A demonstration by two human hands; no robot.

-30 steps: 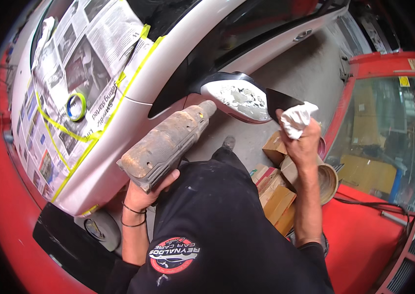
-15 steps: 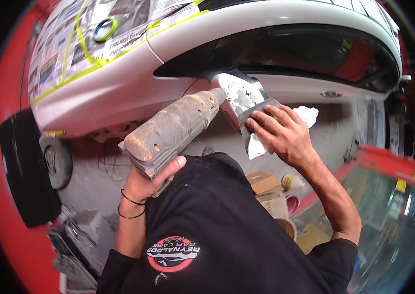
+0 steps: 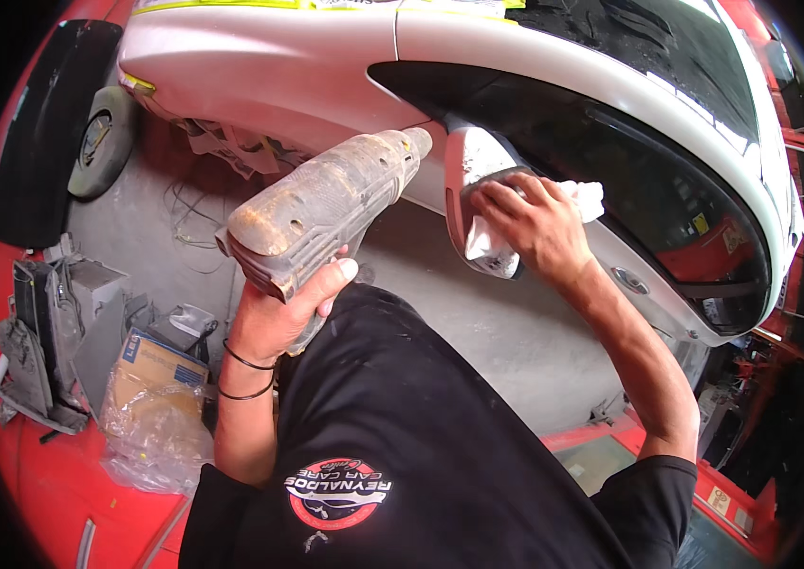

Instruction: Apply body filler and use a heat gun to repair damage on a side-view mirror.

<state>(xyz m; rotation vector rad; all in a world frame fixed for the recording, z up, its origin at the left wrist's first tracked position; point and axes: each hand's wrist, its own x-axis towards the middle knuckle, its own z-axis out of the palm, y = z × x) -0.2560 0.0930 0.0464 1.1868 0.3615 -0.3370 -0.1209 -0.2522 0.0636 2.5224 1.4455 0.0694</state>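
Observation:
My left hand (image 3: 283, 308) is wrapped round the grip of a heat gun (image 3: 321, 194). Its body is grey and stained rusty brown, and its nozzle points at the car's side mirror (image 3: 468, 156), just short of the housing. White and patchy in its upper part, the housing is largely covered by my right hand (image 3: 544, 223). In those bent fingers is a white cloth (image 3: 587, 197), bunched up and sticking out on both sides of the hand. A dark grey flat piece (image 3: 501, 177) shows at the fingertips against the mirror; its kind is unclear.
The white car (image 3: 259, 57) spans the far side, its dark side window (image 3: 601, 142) behind the mirror. At left are a loose wheel (image 3: 103, 142), a black panel (image 3: 51, 133), grey parts (image 3: 89, 313) and a cardboard box (image 3: 160, 370) under clear plastic. Wires (image 3: 188, 213) lie on the floor.
The view has shifted, bringing the box and parts at left into sight. The heat gun's nozzle now stands slightly off the mirror. My right hand still presses the cloth there.

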